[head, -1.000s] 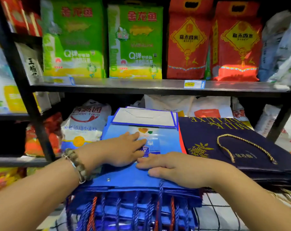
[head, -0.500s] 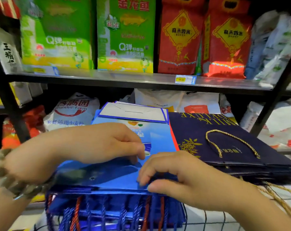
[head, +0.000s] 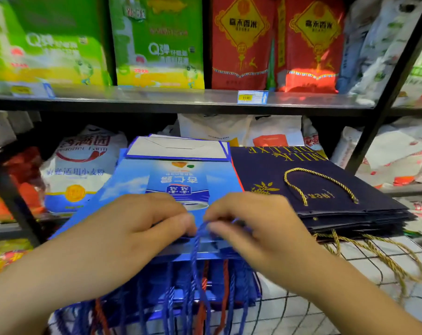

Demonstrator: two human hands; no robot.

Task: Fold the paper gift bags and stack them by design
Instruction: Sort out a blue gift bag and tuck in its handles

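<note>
A stack of folded blue gift bags [head: 176, 175] lies flat in front of me, its blue and orange cord handles [head: 198, 293] hanging over the near edge. My left hand [head: 142, 226] and my right hand [head: 251, 226] sit side by side at the top bag's near edge. Both hands have curled fingers that pinch the top bag's blue cord handle [head: 200, 230] between them. To the right lies a stack of folded navy gift bags [head: 326, 189] with gold print and a gold cord handle [head: 299, 189].
Both stacks rest on a wire grid surface [head: 350, 274]. Behind them stand shelves with green and red rice packs [head: 156, 44], a white flour sack [head: 79, 170] on the left and white bags at the back. A black shelf post [head: 384, 97] slants at the right.
Both hands have slid back from pressing flat on the blue bag to its near edge. Their fingers have curled and taken hold of the blue cord handle.
</note>
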